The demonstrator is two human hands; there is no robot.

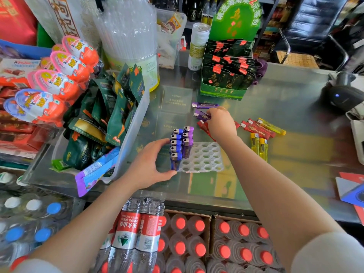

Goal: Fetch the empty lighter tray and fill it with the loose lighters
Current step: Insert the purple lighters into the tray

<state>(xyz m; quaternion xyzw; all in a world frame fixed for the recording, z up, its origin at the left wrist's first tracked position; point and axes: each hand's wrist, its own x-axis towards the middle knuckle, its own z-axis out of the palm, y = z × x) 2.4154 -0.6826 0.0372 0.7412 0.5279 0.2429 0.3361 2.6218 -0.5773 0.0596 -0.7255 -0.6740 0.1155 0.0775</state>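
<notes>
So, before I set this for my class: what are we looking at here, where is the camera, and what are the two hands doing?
There is no machine: a person wears one camera on the head, looking down at a glass shop counter. The left hand steadies a white lighter tray, which already holds blue lighters and purple lighters standing upright along its left side. The right hand reaches over loose purple lighters and red lighters lying on the counter. Whether it grips one is unclear. Yellow lighters lie to the right.
</notes>
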